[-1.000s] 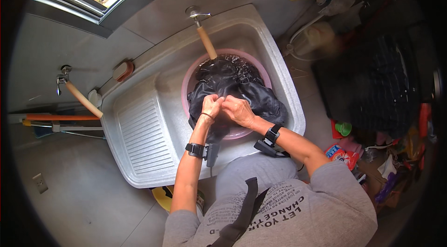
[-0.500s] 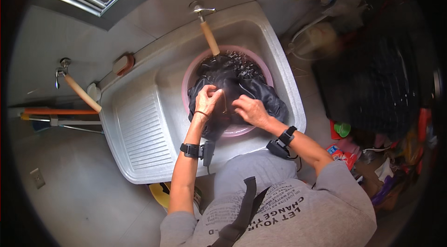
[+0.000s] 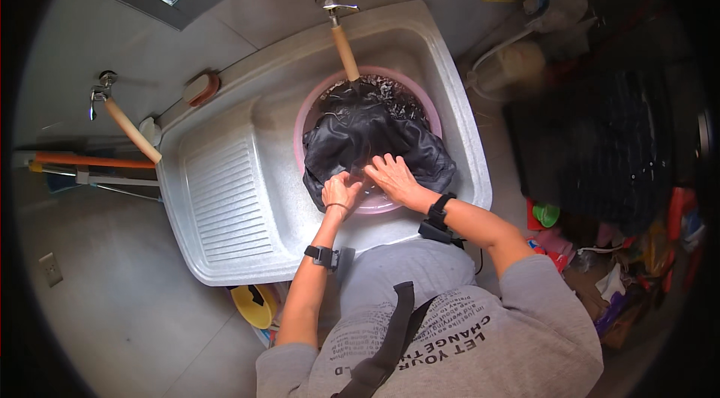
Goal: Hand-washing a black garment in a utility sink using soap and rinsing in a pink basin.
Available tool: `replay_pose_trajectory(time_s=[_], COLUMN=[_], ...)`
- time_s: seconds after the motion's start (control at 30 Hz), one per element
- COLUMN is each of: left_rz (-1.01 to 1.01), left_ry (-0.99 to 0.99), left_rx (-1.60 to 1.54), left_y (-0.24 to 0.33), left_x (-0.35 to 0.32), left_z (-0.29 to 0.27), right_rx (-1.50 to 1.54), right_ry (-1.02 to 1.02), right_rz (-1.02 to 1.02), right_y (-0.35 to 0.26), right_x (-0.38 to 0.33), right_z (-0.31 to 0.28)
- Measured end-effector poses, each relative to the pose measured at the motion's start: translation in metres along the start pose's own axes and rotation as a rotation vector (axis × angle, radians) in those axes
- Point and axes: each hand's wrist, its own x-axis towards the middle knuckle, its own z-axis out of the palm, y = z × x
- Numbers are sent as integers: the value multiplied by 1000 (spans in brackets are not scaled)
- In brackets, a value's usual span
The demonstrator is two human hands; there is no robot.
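Note:
A wet black garment (image 3: pixel 367 132) fills much of a round pink basin (image 3: pixel 301 113). Some of its cloth bulges over the near side of the rim. My left hand (image 3: pixel 341 192) has its fingers curled on the garment's near edge, with a bit of cloth seemingly pinched in them. Just to the right, my right hand (image 3: pixel 394 180) lies on the cloth with fingers stretched out and a little spread. Foamy, dark water shows at the back of the basin. A tap with a tan hose (image 3: pixel 345 53) ends above that water.
The basin stands in a grey laundry sink (image 3: pixel 469 150) with a ribbed washboard (image 3: pixel 229 207) at left. A second tap hose (image 3: pixel 133 132) hangs beyond the sink's left edge, near a soap dish (image 3: pixel 201 89). Cluttered items, including a green cup (image 3: pixel 546 214), lie at right.
Both hands have come down toward the near rim. My right fingers have straightened onto the garment. The cloth, lifted between my hands before, now lies spread across the basin.

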Motion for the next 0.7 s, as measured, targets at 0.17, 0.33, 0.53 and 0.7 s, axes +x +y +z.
replay_pose_trajectory(time_s=[0.17,0.33,0.53,0.7], left_rz=[-73,-65,-23,68], left_ry=[-74,-38,-94,-272], left_rx=[70,-644,-1032,-1185], left_y=[-3,-8,28,36], left_x=[17,14,-9,-16], left_z=[4,-3,-50,-58], right_rx=[54,452,809,653], right_ry=[-75,-205,68,231], right_rz=[21,60,55,41], right_y=[3,15,17,10], right_x=[11,16,5,3], right_z=[15,-17,-87,-94])
